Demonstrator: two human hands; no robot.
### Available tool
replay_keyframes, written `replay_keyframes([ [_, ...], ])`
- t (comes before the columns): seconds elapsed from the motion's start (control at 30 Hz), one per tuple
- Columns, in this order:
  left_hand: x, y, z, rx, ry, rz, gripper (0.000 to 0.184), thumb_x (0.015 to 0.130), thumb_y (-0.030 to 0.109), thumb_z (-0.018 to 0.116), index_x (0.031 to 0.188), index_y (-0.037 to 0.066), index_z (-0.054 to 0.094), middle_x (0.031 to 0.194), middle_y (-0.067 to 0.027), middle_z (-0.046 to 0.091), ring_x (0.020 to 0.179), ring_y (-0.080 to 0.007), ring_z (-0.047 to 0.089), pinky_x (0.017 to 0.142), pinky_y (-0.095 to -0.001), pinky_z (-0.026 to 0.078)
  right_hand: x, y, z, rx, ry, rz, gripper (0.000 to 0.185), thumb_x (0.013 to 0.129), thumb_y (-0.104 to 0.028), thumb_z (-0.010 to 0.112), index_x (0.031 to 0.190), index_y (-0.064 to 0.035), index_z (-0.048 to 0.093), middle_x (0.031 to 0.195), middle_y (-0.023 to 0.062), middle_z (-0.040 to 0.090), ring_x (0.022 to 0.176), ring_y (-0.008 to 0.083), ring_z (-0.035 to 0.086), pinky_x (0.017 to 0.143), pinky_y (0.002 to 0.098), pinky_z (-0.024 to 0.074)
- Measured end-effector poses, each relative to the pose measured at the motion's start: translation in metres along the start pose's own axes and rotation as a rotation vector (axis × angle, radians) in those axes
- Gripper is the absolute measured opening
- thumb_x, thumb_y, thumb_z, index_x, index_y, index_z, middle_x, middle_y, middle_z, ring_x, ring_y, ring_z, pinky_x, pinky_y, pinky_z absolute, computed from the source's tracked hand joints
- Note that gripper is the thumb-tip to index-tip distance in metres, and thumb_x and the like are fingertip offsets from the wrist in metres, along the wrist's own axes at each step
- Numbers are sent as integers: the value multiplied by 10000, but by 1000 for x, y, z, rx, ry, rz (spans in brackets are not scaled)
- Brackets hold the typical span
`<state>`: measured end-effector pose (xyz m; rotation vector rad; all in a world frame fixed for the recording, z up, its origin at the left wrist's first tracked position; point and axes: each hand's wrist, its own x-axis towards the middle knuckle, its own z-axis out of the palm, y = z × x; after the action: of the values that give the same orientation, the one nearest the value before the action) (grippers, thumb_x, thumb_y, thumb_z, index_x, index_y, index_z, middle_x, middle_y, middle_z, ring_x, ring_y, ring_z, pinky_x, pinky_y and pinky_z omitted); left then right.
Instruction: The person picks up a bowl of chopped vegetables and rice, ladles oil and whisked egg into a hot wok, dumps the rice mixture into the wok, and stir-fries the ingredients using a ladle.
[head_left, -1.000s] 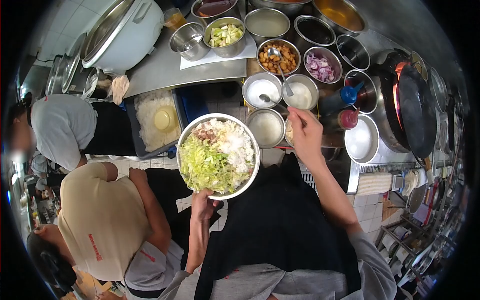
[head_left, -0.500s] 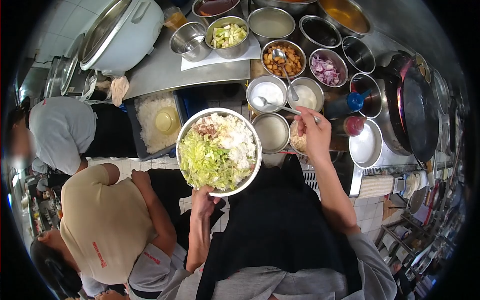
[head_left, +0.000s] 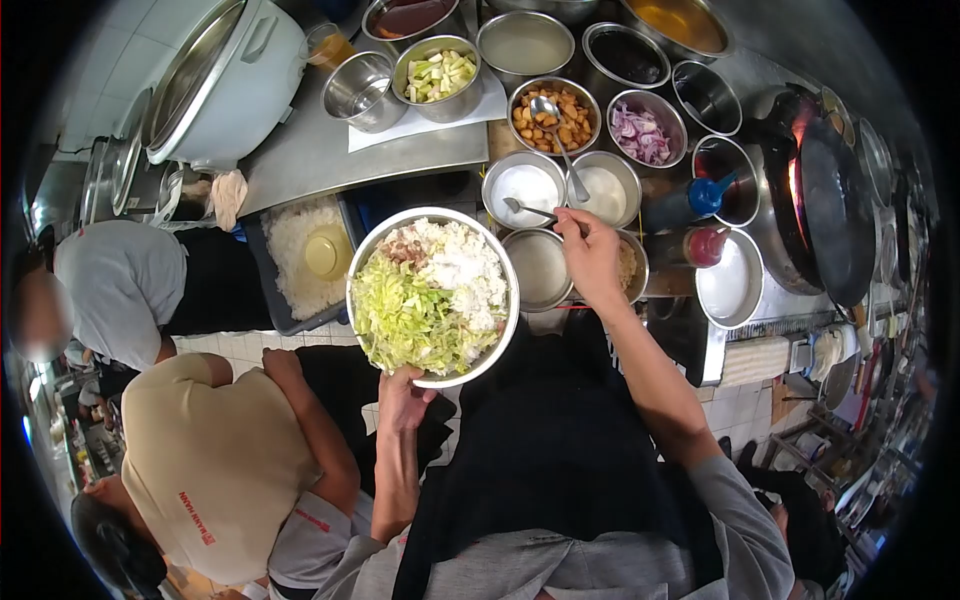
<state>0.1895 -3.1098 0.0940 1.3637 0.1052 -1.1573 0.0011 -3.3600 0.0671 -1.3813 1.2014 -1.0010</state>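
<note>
In right hand [head_left: 594, 258], spoon [head_left: 514, 204], partly hidden

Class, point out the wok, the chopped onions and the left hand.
Wok [head_left: 842, 215]: head view, dark middle.
Chopped onions [head_left: 643, 134]: head view, pile's middle.
Left hand [head_left: 402, 403]: head view, middle of hand.

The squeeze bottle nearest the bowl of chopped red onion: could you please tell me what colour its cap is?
Blue; the cap shows best in the head view.

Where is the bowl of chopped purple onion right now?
In the head view, the bowl of purple onion sits right of centre in the upper part, immediately right of the bowl of orange-brown chunks.
</note>
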Motion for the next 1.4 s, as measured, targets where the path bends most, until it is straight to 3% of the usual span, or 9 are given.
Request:
replay_keyframes([
  [0.17,6,-1,-13,1,-40,-21,431,716,7,484,1146,-15,479,934,-124,600,648,-161,563,401,-249,354,-5,-17,-25,382,21,296,223,913,-135,548,1017,31,655,799,66,639,583,72,510,522,213,416],
  [0.33,8,6,-8,42,-36,-5,436,714,21,486,1147,-28,480,937,-132,609,628,-163,569,396,-246,358,-29,-65,-55,597,-124,259,237,928,-124,536,1051,52,635,786,73,625,581,64,494,514,201,396],
  [0.57,7,12,6,45,-68,-6,437,723,45,477,1151,-49,476,898,-133,618,606,-167,578,389,-236,364,-45,-67,-80,287,415,-77,202,934,-87,520,1022,56,631,818,47,614,633,50,487,565,177,382],
  [0.6,6,14,9,39,-78,-9,434,723,43,475,1148,-47,477,889,-128,616,610,-165,576,388,-233,360,-42,-56,-81,166,443,-101,185,925,-73,525,1002,54,636,835,64,619,663,76,518,597,200,415],
  [0.7,1,20,17,114,-44,-26,430,723,38,470,1146,-41,482,868,-108,609,608,-155,563,388,-234,348,-34,-29,-80,-86,335,-154,177,909,-72,547,993,53,640,834,89,621,708,113,559,635,236,450],
  [0.83,-3,27,23,87,-65,-59,399,711,-4,473,1110,-9,495,881,-93,588,621,-146,536,408,-248,346,-17,10,-62,-142,297,-36,238,910,-143,547,993,60,638,803,117,652,668,142,582,655,259,465],
  [1.07,-1,27,23,127,-75,-54,436,724,39,487,1152,-43,479,905,-122,623,638,-160,596,393,-234,372,-24,-2,-82,409,396,282,243,908,-153,559,1012,52,638,778,81,644,554,82,497,503,219,396],
  [1.27,-7,32,36,172,-100,-77,454,722,47,489,1167,-46,465,911,-132,625,626,-169,597,381,-228,375,-65,-71,-109,579,424,253,238,916,-130,550,1030,68,616,753,83,614,538,88,484,477,213,371],
  [1.4,-7,31,42,179,-143,-93,488,707,20,468,1192,-34,443,937,-147,608,611,-170,571,362,-226,359,-93,-99,-106,563,252,164,221,924,-109,532,1030,65,619,781,79,613,572,85,497,511,212,387],
])
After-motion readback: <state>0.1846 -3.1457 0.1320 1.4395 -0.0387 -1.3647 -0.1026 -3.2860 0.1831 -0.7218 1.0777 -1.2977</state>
